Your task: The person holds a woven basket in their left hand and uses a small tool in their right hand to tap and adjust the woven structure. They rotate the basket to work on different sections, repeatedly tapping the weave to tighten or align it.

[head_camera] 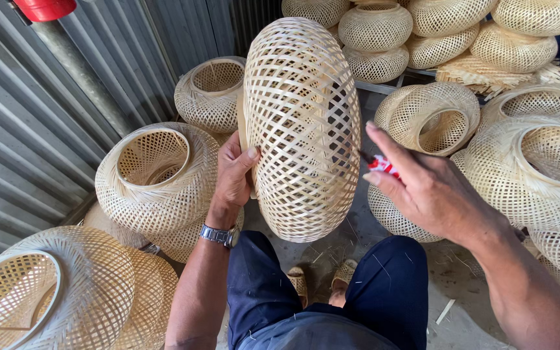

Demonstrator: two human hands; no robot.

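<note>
- Nearest the camera are the person's knees in dark blue trousers (384, 285), parted, with sandalled feet (322, 279) on the grey concrete floor (455, 285) between them.
- The left hand (233, 175), a metal wristwatch (218, 235) on its wrist, grips the edge of a pale oval lampshade of woven bamboo strips (303, 123), thumb pressed on the weave. It holds the shade upright above the lap, seemingly to turn its side toward the other hand.
- The right hand (422, 185) is closed around a small red and white lighter-like tool (380, 165), index finger stretched out, its tip just beside the shade's right flank.
- Around the knees lie more woven bamboo shades (157, 175), rims up or tilted.
- Furthest off, stacked shades (435, 32) sit heaped, and a grey corrugated metal wall (27, 129) runs along the left.
</note>
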